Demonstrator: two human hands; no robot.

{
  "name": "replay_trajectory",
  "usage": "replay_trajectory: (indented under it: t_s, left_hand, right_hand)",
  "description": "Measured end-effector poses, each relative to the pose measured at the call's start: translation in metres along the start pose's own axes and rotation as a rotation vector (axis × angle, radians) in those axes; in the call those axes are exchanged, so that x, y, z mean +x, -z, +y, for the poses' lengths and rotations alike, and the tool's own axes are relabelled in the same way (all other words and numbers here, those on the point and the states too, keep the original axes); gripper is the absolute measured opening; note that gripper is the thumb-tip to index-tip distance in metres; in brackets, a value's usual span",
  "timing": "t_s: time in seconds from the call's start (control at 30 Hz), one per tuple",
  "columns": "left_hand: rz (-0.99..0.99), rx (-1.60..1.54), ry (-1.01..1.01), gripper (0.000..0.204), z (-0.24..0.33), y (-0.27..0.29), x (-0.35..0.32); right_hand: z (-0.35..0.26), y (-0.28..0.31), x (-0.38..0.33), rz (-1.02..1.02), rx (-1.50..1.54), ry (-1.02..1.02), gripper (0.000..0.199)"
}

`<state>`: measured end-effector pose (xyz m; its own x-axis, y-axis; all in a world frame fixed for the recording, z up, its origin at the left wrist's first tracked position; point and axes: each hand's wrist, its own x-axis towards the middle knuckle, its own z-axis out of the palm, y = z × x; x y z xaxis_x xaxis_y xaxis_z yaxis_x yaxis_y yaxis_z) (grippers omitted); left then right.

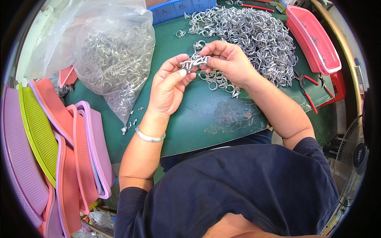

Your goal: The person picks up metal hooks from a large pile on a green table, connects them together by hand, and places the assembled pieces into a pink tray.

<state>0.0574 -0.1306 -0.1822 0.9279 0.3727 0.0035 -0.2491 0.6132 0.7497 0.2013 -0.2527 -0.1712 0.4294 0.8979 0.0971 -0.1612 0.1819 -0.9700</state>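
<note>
Pinching a small bunch of silver metal rings (195, 62) between them, the left hand (170, 85) and the right hand (228, 61) worked above a green table (206, 115), the left thumb and forefinger closed on one end of the bunch and the right fingertips gripping the other, both hands raised clear of the tabletop. A short chain of linked rings (217, 81) trailed beneath the right palm toward the large heap of loose rings (250, 37) at the far side. To the left lay a clear plastic bag (111, 51) packed with more rings, a few stray pieces (129, 125) scattered near its lower corner, and a stack of pink, purple and green mesh trays (51, 150) leaned beyond the table's left edge. Red-handled pliers (307, 89) rested near a pink basket (313, 39) on the right. The grip looked narrow, so a slip could have dropped a ring into the trailing chain or off the near edge onto the lap. The dangling chain might also have snagged the heap and dragged loose rings along. Whether the held rings were fully joined could not be told.
</note>
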Motion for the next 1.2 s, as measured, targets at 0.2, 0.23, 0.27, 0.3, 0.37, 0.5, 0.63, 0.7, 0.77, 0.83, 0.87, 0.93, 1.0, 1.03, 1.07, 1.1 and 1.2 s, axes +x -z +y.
replay_trajectory:
  t_s: [0.2, 0.23, 0.27, 0.3, 0.37, 0.5, 0.63, 0.7, 0.77, 0.83, 0.87, 0.93, 1.0, 1.03, 1.07, 1.1, 1.2]
  left_hand:
    - [0.043, 0.202, -0.166, 0.037, -0.007, -0.005, -0.001]
    - [0.036, 0.230, -0.201, 0.039, -0.007, -0.006, -0.001]
    - [0.033, 0.253, -0.217, 0.041, -0.008, -0.006, -0.001]
    - [0.030, 0.276, -0.234, 0.043, -0.008, -0.006, -0.002]
    - [0.025, 0.311, -0.258, 0.046, -0.008, -0.007, -0.002]
    - [0.020, 0.348, -0.291, 0.050, -0.007, -0.010, -0.003]
    - [-0.006, 0.330, -0.314, 0.053, -0.007, -0.009, -0.004]
    - [-0.010, 0.331, -0.330, 0.052, -0.007, -0.010, -0.004]
    - [-0.017, 0.331, -0.342, 0.051, -0.007, -0.010, -0.003]
    - [-0.028, 0.328, -0.350, 0.050, -0.007, -0.009, -0.003]
    - [-0.029, 0.329, -0.351, 0.050, -0.007, -0.010, -0.003]
    - [-0.033, 0.329, -0.355, 0.050, -0.008, -0.010, -0.003]
    - [-0.025, 0.337, -0.352, 0.050, -0.008, -0.010, -0.004]
    - [-0.021, 0.341, -0.350, 0.050, -0.008, -0.010, -0.004]
    - [-0.013, 0.355, -0.356, 0.050, -0.008, -0.010, -0.004]
    - [-0.006, 0.370, -0.361, 0.051, -0.007, -0.010, -0.005]
    - [0.007, 0.390, -0.364, 0.051, -0.007, -0.010, -0.005]
  right_hand:
    - [0.002, 0.001, 0.000, -0.039, -0.050, 0.067, 0.018]
    - [0.004, 0.002, 0.001, -0.044, -0.037, 0.078, 0.019]
    - [0.006, 0.003, 0.002, -0.049, -0.023, 0.088, 0.020]
    - [0.006, 0.003, 0.002, -0.045, -0.022, 0.096, 0.020]
    - [0.005, 0.002, 0.002, -0.039, -0.020, 0.112, 0.021]
    - [0.004, -0.002, 0.002, -0.010, -0.003, 0.144, 0.020]
    - [0.004, -0.003, 0.002, -0.031, 0.011, 0.166, 0.019]
    - [0.005, -0.002, 0.001, -0.042, 0.004, 0.176, 0.018]
    - [0.006, -0.001, 0.002, -0.052, -0.009, 0.182, 0.016]
    - [0.007, -0.001, 0.002, -0.060, -0.005, 0.194, 0.016]
    - [0.007, -0.001, 0.002, -0.064, -0.002, 0.200, 0.016]
    - [0.007, -0.001, 0.002, -0.067, 0.003, 0.201, 0.017]
    - [0.007, -0.001, 0.002, -0.064, -0.003, 0.194, 0.017]
    - [0.007, -0.001, 0.001, -0.059, -0.012, 0.185, 0.017]
    - [0.006, -0.002, 0.001, -0.056, -0.021, 0.177, 0.017]
    - [0.004, -0.002, 0.001, -0.053, -0.043, 0.158, 0.017]
    - [-0.001, -0.003, 0.000, -0.048, -0.067, 0.113, 0.016]
